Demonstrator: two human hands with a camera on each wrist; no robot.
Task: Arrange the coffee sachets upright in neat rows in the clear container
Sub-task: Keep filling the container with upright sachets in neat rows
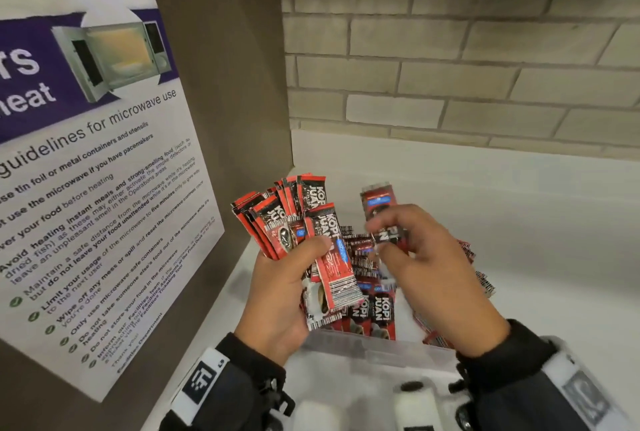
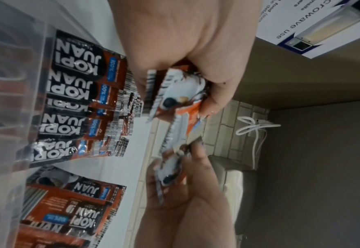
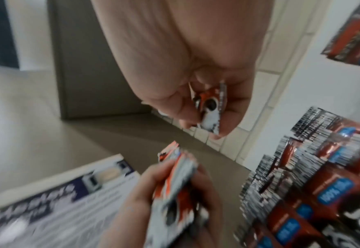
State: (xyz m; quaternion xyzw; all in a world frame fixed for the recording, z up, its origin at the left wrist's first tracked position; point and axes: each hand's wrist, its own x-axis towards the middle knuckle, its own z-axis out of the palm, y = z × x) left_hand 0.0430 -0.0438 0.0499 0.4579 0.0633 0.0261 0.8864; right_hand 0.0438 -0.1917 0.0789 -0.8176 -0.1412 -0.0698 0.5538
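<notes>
Background: pale brick wall is standing behind a white tabletop, and a microwave notice is leaning at the left side.
Container: the clear container is sitting on the tabletop under both hands, with coffee sachets standing in it, some straight and some leaning.
Left hand: the left hand is gripping a fanned bundle of sachets above the container, with the fingers curled round it and the thumb pressing on the front one.
Right hand: the right hand is pinching a single sachet between thumb and fingers, just beside the bundle.
Risk of slipping: the bundle is spreading like a fan, so an outer sachet is probably going to slide out if the thumb relaxes while the other hand is passing its sachet.
Risk for the rows: a falling sachet is likely to land flat on the standing ones and push them over.
Risk of direction: some labels are pointing the opposite way, so the rows may end mixed.
</notes>
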